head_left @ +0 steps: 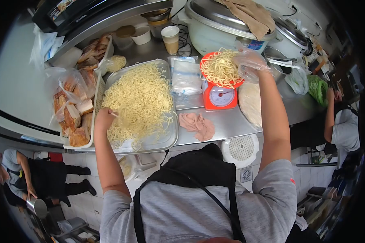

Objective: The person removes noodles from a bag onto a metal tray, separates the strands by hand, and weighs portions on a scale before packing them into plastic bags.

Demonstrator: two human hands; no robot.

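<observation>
A grey shirt point(207, 210) and black apron point(198, 164) are seen nearest. A thin handle point(114, 115) is gripped by the closed fingers of the left hand point(104, 118) over noodles point(140, 95) spread in a tray point(173, 131). More noodles are heaped in the red pan point(205, 73) of a scale point(221, 104), met at the side by the plastic-covered right hand point(255, 62); how its fingers are set cannot be told. A pink cloth point(198, 125) is laid beside the tray.
</observation>
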